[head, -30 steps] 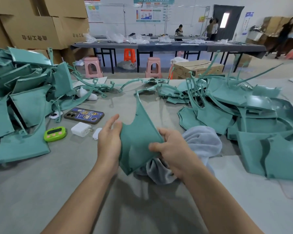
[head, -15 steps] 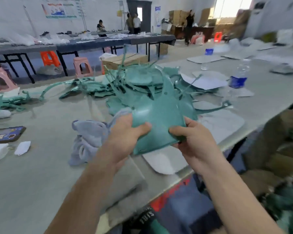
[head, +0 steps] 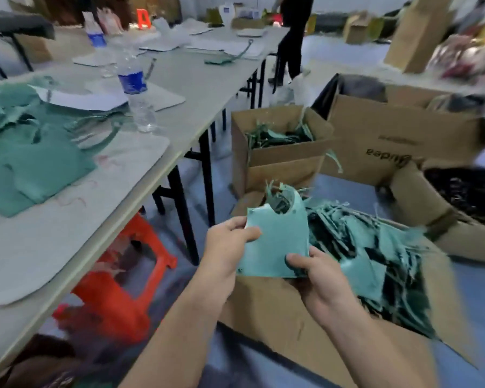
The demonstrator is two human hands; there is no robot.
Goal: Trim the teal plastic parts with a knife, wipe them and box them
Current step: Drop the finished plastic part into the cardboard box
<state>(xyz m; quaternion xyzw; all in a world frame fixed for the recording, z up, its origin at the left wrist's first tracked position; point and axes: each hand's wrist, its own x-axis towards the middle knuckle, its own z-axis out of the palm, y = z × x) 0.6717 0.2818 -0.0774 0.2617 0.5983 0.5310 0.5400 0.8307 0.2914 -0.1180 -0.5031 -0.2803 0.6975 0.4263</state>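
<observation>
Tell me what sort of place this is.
Probably a small factory or assembly workshop: long work tables piled with teal plastic parts, and cardboard boxes on the floor filled with the same parts.

We see a long pale grey table on black legs running left to far centre, an orange plastic stool under its near end, blue-grey floor below. Brown cardboard boxes crowd the right side; a water bottle stands on the table, and far background is blurred with a standing person.
</observation>
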